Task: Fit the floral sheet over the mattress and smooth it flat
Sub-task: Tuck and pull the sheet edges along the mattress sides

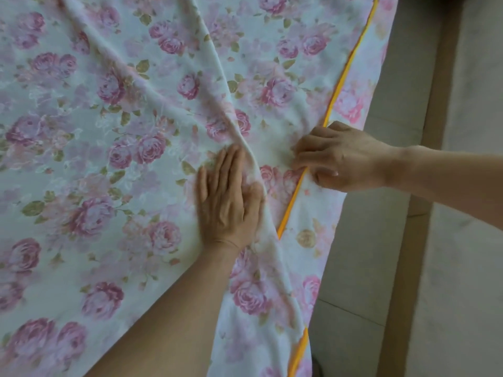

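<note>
A floral sheet [114, 148], white with pink roses and green leaves, was spread across almost the whole view, lying over what was taken to be the mattress, which was itself hidden beneath the cloth. The fabric appeared thin, light and very soft, and several long folds [163, 104] were seen running diagonally from the upper left down to the middle of the picture. A narrow orange piping [347, 74] was stitched along the sheet near its right edge, and beyond it a paler strip of the print hung over the side.

The left hand [231, 202] was laid flat on the cloth just beside the main fold, its fingers straight and close together, pressing down and holding nothing. The right hand [337, 159] was placed directly over the piping, its fingers curled and pinching the cloth there.

Such cloth was judged likely to slide and bunch easily, so it would best be taken at the firmer piped edge and drawn outward while the flat palm held the middle still. The folds showed that smoothing was not yet finished.

To the right, well apart from the hands, a pale tiled floor [462, 240] and a tan strip [438, 110] alongside the bed were visible.
</note>
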Motion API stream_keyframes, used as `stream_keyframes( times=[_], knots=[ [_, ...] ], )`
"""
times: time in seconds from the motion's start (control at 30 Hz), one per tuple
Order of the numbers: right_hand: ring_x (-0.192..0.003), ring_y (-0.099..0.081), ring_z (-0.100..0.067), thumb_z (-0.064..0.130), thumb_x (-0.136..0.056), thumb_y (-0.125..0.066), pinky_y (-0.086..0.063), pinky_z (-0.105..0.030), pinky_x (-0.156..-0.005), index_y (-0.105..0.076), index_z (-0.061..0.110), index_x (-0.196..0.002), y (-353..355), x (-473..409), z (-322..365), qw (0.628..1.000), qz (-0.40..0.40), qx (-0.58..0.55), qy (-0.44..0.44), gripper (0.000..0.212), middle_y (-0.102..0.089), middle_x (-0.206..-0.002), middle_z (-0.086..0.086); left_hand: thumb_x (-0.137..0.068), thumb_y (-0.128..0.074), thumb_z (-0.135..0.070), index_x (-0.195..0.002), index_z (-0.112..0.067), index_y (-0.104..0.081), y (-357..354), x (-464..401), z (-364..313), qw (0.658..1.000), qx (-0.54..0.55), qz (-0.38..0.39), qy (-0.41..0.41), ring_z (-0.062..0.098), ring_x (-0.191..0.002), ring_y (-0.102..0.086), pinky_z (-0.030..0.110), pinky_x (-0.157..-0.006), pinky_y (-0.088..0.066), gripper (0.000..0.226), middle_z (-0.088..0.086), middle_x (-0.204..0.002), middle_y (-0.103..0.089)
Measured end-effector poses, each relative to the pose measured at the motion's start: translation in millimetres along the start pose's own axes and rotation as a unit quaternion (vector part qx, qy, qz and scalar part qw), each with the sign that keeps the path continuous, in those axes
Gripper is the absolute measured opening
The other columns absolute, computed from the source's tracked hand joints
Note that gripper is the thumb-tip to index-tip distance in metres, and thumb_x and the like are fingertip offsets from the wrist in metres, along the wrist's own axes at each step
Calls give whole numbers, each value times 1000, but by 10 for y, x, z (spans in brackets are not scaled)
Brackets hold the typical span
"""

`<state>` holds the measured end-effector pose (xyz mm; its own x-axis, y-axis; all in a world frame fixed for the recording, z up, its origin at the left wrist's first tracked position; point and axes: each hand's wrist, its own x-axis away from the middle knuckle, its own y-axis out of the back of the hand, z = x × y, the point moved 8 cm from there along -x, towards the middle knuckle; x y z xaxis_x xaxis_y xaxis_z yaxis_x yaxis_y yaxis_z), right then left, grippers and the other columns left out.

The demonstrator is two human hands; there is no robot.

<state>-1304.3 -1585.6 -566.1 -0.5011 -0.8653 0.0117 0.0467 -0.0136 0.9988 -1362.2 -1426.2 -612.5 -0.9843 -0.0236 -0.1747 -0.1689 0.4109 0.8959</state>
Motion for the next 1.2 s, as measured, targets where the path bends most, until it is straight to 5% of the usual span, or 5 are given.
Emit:
stream_keyframes(
  times=[0.27,0.6,0.77,1.03,1.2],
  knots=[
    [-71,-55,-30,5,-62,-73,-37,-36,-68,-57,12,-72,24,-3,-48,993,29,50,106,20,-56,-71,-7,-90,-26,-58,-150,-12,-27,72,-1,12,999,45,-20,2,18,-144,-24,49,-117,-18,76,5,-155,-30],
    [-63,-61,-26,2,-47,-75,-43,-31,-61,-52,19,-61,-96,212,-594,991,127,49,-5,31,-56,-62,-1,-81,-41,-60,-147,-25,-36,22,-11,1,1000,-13,23,-11,11,-146,-18,47,-118,-12,76,-7,-158,-24],
    [-89,-56,-23,15,-70,-58,-44,-31,-79,-45,28,-73,-195,180,-778,962,250,23,-106,19,-51,-83,9,-77,-45,-62,-145,-27,-41,-19,-23,-4,998,-47,49,0,12,-147,-18,47,-118,-13,76,-8,-158,-24],
    [-68,-47,-17,10,-72,-50,-33,-26,-57,-49,23,-83,-151,25,-813,909,387,-41,-147,17,-50,-76,7,-71,-15,-93,-152,-36,-16,-173,-139,-174,985,-132,107,34,22,-149,-1,62,-114,-4,99,-7,-162,-6],
    [-81,-55,-26,20,-82,-46,-40,-31,-63,-48,22,-80,83,-414,-1038,942,142,-135,-271,3,-53,-77,6,-62,-25,-96,-151,-38,-17,-497,-738,-788,990,-86,113,-10,24,-149,-1,64,-113,-1,107,-8,-161,-8]
  ],
)
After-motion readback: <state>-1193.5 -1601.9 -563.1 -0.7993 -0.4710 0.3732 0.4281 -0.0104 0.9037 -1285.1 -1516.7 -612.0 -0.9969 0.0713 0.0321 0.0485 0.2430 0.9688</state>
